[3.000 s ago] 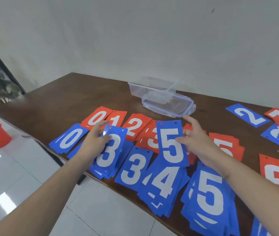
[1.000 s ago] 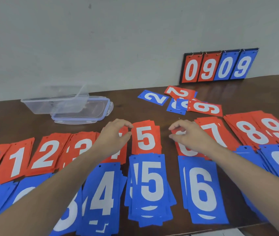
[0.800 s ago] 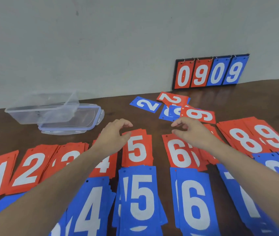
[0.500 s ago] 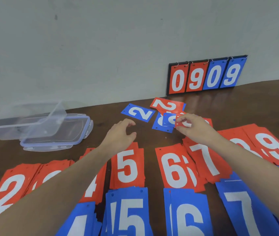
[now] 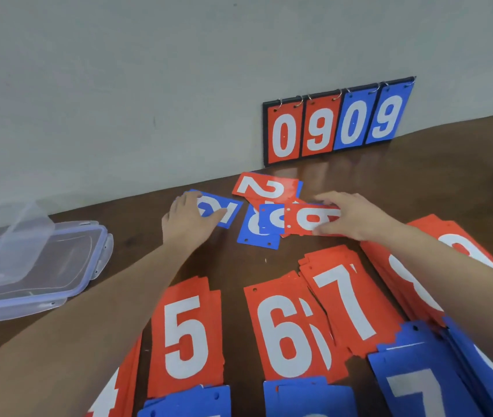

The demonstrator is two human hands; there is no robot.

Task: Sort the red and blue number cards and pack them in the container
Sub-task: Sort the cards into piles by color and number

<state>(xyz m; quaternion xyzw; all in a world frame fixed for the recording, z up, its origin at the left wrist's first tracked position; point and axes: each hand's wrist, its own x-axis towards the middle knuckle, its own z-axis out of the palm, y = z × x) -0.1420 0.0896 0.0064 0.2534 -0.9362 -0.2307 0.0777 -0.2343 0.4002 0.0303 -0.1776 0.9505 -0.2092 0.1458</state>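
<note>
Now, past the sorted red stacks (image 5: 293, 326), both hands are reaching farther than half a second ago: left hand (image 5: 186, 222) lying flat on the blue 2 card (image 5: 224, 210) (fingers straight), right hand (image 5: 350, 216) pinching the red 6 card (image 5: 302, 219), container (image 5: 29, 266) sitting far left.

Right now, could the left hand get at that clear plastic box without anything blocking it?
Probably yes. The left hand rests on a blue 2 card, and only bare tabletop lies between it and the clear container.
</note>
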